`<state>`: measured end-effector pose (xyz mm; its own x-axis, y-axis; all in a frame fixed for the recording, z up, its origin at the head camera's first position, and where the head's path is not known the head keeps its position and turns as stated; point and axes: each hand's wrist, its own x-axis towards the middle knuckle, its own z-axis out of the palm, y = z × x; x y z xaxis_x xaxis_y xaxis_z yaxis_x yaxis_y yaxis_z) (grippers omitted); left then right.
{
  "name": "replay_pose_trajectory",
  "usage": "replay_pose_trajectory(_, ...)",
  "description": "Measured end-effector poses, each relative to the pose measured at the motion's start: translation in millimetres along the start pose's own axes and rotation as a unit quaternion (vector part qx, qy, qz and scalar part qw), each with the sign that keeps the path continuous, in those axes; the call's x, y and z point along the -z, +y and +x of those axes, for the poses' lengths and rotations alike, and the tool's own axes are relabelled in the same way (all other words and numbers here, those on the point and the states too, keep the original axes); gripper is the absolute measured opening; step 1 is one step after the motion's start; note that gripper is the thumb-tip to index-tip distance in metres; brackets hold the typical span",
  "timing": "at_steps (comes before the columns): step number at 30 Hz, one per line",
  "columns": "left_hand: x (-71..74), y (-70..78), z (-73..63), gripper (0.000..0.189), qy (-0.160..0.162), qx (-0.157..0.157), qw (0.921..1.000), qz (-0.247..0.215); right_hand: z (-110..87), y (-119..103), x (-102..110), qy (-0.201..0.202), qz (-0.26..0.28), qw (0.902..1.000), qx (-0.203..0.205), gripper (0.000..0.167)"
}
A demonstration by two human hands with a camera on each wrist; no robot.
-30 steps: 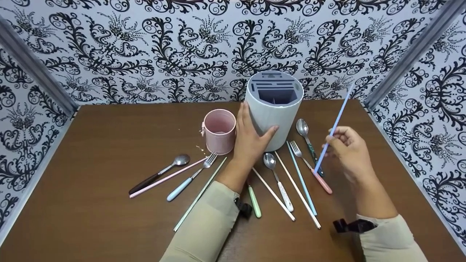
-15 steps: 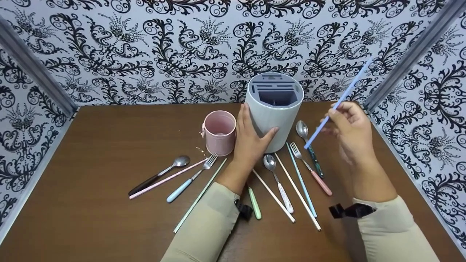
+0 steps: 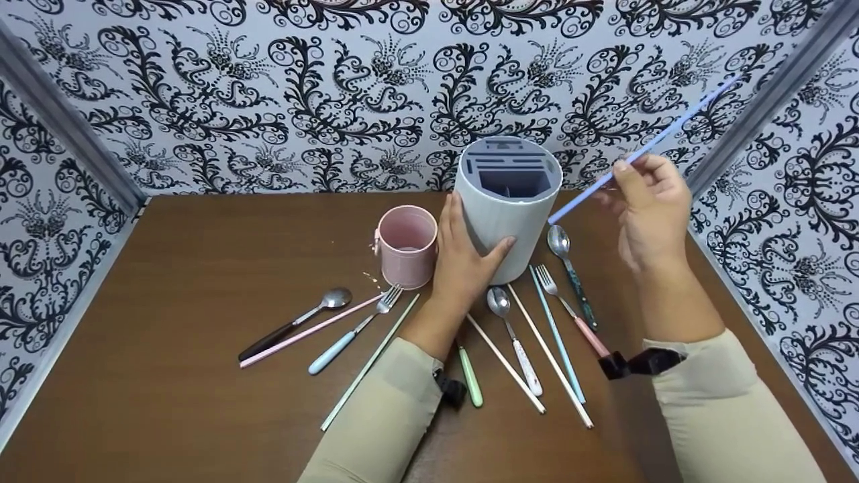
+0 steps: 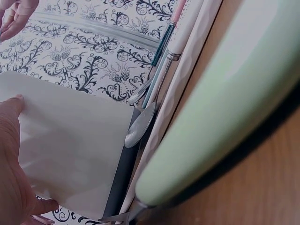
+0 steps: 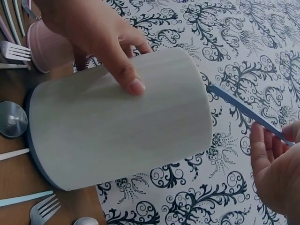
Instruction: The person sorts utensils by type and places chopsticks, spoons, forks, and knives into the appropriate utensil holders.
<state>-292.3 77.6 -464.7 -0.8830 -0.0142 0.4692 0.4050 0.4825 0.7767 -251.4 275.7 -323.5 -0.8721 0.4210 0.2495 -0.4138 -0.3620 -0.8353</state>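
Observation:
A tall white utensil holder [image 3: 515, 216] with a grey slotted top stands at the middle back of the table. My left hand [image 3: 464, 261] grips its left side, thumb across the front and fingers spread behind. My right hand [image 3: 654, 215] pinches a blue chopstick [image 3: 691, 115] between thumb and fingers, raised to the right of the holder. The chopstick slants, its lower end close to the holder's right side in the head view. In the right wrist view, that end of the chopstick [image 5: 243, 110] points toward the holder's top edge. The holder's slots show no utensils in them.
A pink cup [image 3: 407, 265] stands left of the holder. Several spoons, forks and chopsticks fan out in front, among them a blue-handled fork [image 3: 333, 352], a dark-handled spoon [image 3: 268, 339] and a green handle [image 3: 470, 379] beside my left wrist. Patterned walls rise behind and at the sides.
My right hand has risen away from the table with the blue chopstick, which has tilted from steep to more slanted, its top leaning right. My left hand stays on the holder.

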Motion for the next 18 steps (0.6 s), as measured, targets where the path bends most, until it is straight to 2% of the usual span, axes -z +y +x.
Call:
replay_pose_trajectory(5, 0.5, 0.1, -0.7, 0.112, 0.003, -0.003, 1.0, 0.0, 9.8, 3, -9, 0.027, 0.007, 0.9991, 0.031, 0.019)
replay_pose_trajectory(11, 2.3, 1.0, -2.1, 0.111, -0.001, -0.008, 1.0, 0.0, 18.4, 7, -16, 0.049, 0.003, 0.9972, 0.055, 0.018)
replay_pose_trajectory(18, 2.6, 2.7, -0.2, 0.112, -0.008, 0.001, 1.0, 0.0, 25.9, 18, -18, 0.052, -0.018, 0.9961, 0.069, 0.018)
